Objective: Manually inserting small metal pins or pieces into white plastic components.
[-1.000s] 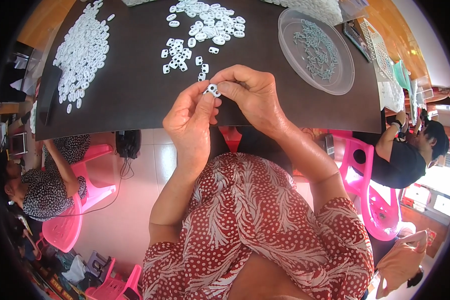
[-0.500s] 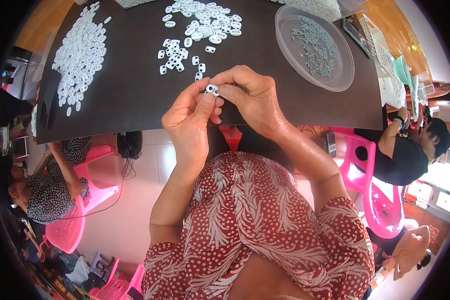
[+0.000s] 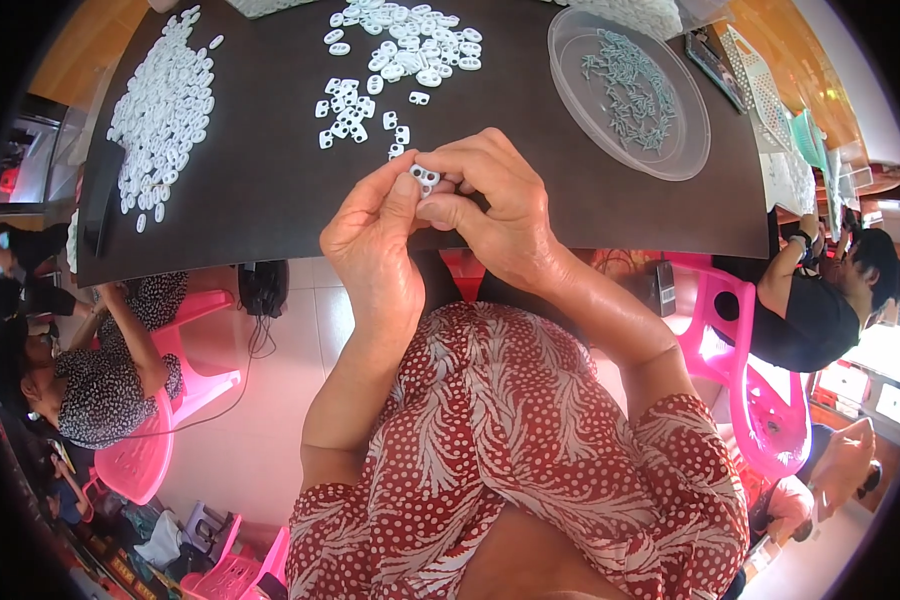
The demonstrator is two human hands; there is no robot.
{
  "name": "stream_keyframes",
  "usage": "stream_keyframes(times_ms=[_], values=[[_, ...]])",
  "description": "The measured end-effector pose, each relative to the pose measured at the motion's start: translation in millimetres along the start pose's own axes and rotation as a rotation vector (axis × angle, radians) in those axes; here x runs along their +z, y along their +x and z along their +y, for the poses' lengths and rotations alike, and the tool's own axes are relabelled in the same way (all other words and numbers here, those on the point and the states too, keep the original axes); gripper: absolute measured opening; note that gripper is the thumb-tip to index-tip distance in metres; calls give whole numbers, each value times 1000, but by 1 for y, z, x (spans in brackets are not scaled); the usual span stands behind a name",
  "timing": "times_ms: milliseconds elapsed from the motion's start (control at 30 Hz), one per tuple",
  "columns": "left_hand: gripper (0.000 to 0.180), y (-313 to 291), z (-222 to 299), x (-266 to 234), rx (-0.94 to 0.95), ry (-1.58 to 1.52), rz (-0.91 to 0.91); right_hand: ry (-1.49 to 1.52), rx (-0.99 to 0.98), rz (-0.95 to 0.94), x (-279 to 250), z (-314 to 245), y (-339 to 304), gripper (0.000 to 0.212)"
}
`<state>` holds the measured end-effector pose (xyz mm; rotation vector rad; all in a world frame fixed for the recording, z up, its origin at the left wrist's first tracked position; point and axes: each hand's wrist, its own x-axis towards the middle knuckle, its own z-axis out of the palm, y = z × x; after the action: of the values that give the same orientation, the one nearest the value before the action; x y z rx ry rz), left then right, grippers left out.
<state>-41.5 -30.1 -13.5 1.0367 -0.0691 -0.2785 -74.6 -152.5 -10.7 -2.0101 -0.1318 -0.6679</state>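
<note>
Just in front of the table's near edge, a small white plastic piece with dark round holes (image 3: 425, 174) is pinched between my fingers. My left hand (image 3: 375, 240) grips its left side with the thumb in front and the fingers behind. My right hand (image 3: 500, 200) closes on it from the right, index finger along the top and thumb below. Whether a smaller part sits between the right fingertips is hidden. Just beyond my fingers lie a few loose white pieces (image 3: 401, 134) and a small cluster of similar ones (image 3: 345, 112).
On the dark table (image 3: 270, 190), oval white pieces form a long heap (image 3: 165, 125) at left and another pile (image 3: 420, 45) at the far middle. A clear round tray (image 3: 682, 150) holds small grey-green pins (image 3: 630, 90). A phone (image 3: 713, 70) lies right. People sit on both sides on pink chairs (image 3: 135, 460).
My right thumb has moved down, away from the front of the white piece, and the piece has turned so more of its holes show. Both hands stay in nearly the same place.
</note>
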Motion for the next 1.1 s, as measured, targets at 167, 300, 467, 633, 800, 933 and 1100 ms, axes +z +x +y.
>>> stream_keyframes(times_ms=[167,300,467,633,800,933,1100], values=[[21,-5,6,5,-42,-97,4,-120,-161,70,-2,1,3,29],[21,-5,4,1,-11,-51,-49,-122,-161,84,-4,0,2,30],[21,-4,1,-4,47,13,-103,-111,-174,98,-4,-1,1,27],[20,-5,2,-5,89,32,-104,-58,-77,107,-3,-7,-4,27],[21,-6,1,-6,121,28,-123,9,-31,103,-1,-5,-5,25],[21,-7,-1,-4,148,1,-103,-35,-133,148,2,-5,-4,26],[22,-9,-6,-7,228,40,-125,-54,-207,151,4,-6,-4,31]])
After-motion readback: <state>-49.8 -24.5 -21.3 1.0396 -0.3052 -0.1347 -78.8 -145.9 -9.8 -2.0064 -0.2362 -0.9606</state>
